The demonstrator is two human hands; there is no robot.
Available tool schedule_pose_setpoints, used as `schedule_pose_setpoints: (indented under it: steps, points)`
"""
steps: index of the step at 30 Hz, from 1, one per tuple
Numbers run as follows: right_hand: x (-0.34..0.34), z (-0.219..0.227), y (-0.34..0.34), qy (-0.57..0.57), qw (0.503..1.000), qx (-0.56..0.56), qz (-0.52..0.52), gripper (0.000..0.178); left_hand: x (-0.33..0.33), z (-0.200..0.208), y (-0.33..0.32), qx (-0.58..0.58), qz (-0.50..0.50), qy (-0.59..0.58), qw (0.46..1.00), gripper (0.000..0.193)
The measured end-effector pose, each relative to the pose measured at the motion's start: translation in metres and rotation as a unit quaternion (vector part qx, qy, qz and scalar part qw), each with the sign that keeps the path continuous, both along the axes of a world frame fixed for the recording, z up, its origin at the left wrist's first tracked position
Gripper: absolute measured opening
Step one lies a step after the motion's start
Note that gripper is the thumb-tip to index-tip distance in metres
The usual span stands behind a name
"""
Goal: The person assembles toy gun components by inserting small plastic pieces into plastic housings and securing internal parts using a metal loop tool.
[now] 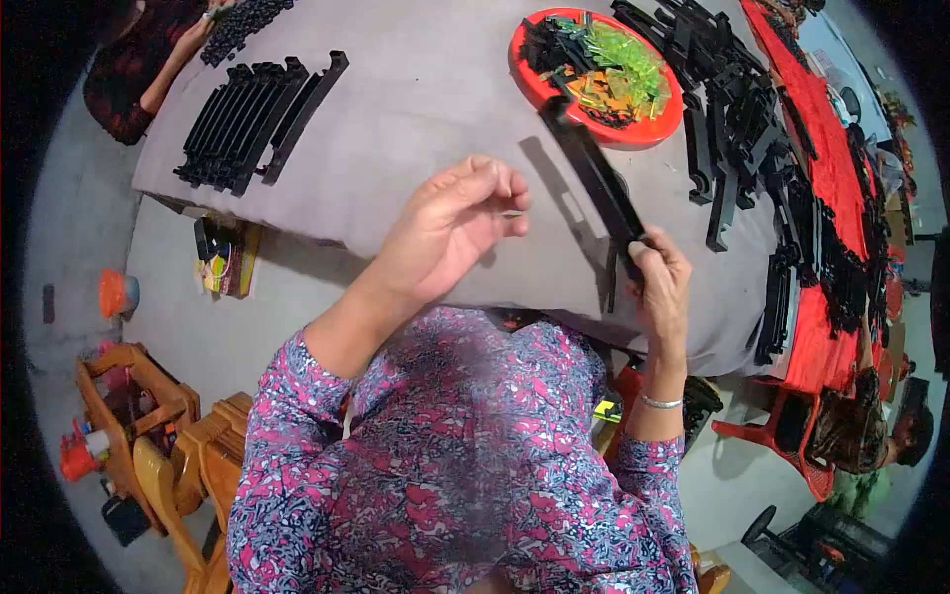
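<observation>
My right hand (661, 282) grips the lower end of a long black plastic bar (599, 188), which tilts up and to the left above the grey-covered table. The bar's far end comes close to the rim of a red round tray (643, 139). To the left of the bar, my left hand (465, 218) is held over the table's near part with its fingers curled in. Whatever lies between those fingertips, if anything, is too small to make out. Inside the tray are small black, yellow-green and orange pieces (623, 59).
A row of similar black bars (242, 124) lies at the left of the table (416, 109). More bars (727, 119) are heaped at the right, beside a red cloth (836, 198). Another person's hand (193, 38) is near small black parts (242, 28) at the far left.
</observation>
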State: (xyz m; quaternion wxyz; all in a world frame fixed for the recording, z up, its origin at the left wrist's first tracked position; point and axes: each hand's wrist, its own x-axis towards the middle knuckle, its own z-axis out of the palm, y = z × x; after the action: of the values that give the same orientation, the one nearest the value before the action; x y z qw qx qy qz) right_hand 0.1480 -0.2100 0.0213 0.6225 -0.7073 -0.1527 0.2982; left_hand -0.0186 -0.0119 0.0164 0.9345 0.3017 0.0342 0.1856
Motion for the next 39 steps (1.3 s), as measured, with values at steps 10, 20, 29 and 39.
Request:
schedule_pose_setpoints:
  steps: [10,20,29,39]
  points:
    - [-0.012,-0.015,0.013,0.002,0.998,-0.001,0.059,0.022,0.007,-0.003,-0.002,0.013,-0.004,0.038,0.999,0.018]
    - [-0.021,-0.029,0.016,-0.160,0.986,-0.010,0.048,0.029,0.003,-0.007,-0.005,0.287,0.099,0.206,0.930,0.016]
    - [-0.018,-0.019,0.017,-0.140,0.988,-0.032,0.049,0.029,0.013,-0.002,-0.005,0.516,0.224,0.167,0.810,0.013]
    - [-0.004,-0.004,0.017,-0.120,0.963,-0.091,0.221,0.027,0.017,0.004,0.002,0.813,0.212,0.105,0.533,0.052]
